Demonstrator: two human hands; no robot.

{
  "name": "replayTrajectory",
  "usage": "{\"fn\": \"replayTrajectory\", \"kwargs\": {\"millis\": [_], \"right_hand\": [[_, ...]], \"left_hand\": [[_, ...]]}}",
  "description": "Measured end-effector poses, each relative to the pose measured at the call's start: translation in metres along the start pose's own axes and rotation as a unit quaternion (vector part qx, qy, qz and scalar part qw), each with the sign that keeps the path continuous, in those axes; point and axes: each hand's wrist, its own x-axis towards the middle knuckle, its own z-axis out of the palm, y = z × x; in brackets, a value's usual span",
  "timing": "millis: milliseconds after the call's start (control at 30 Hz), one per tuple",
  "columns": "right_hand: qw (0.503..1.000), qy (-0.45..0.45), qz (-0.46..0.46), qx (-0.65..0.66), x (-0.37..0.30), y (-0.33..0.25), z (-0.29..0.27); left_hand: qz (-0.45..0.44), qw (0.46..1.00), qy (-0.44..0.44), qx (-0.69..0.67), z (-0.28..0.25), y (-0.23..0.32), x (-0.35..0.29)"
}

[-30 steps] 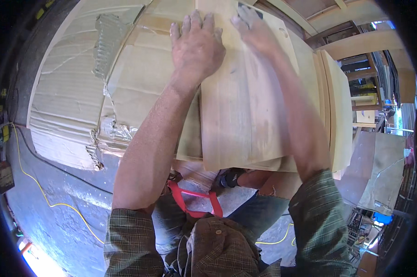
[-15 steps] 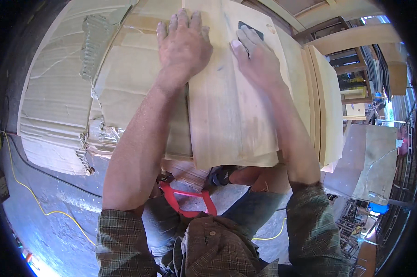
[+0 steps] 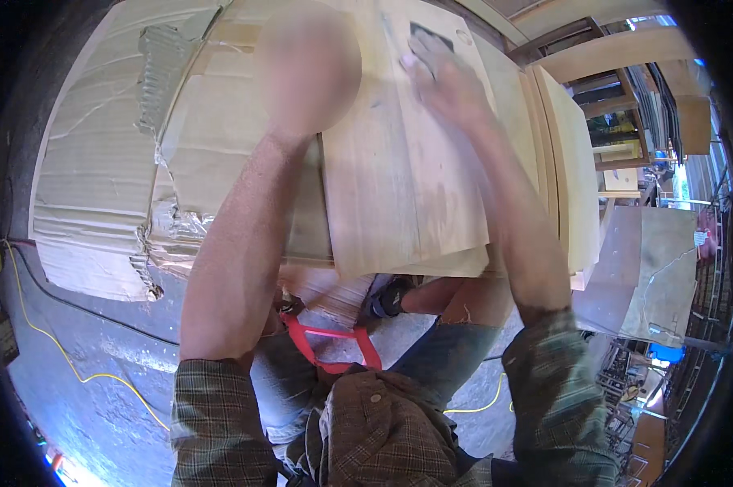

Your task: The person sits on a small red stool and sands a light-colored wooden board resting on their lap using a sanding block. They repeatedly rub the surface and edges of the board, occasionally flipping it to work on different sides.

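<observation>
A pale wooden board (image 3: pixel 366 195) lies in front of me, over cardboard and other boards. On its left part rests my left hand (image 3: pixel 308 69), whose fingers are blurred out now. My right hand (image 3: pixel 449 81) is at the board's far right, smeared a little by motion. Its fingertips press a small dark piece of sandpaper (image 3: pixel 431 34) flat against the wood. A round knot (image 3: pixel 464 36) shows just to the right of the sandpaper.
Torn cardboard (image 3: pixel 99 162) covers the left of the work surface. More boards (image 3: pixel 569 162) are stacked at the right. Below, a red frame-like object (image 3: pixel 334 345) stands between my legs. A yellow cord (image 3: pixel 66 361) runs over the floor at the left.
My right hand and the sandpaper appear slightly farther left and up in the picture. The whole view has shifted a little too. The left hand stays on the same part of the board.
</observation>
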Motion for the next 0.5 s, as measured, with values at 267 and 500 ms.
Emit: {"fn": "replayTrajectory", "kwargs": {"millis": [267, 500], "right_hand": [[0.999, -0.017, -0.049, 0.004, -0.076, -0.005, -0.011], [0.998, -0.062, 0.020, -0.010, 0.052, 0.023, 0.027]], "left_hand": [[-0.011, 0.999, 0.046, 0.004, 0.008, 0.005, -0.006], [-0.015, 1.000, 0.013, 0.007, 0.002, 0.004, -0.003]]}}
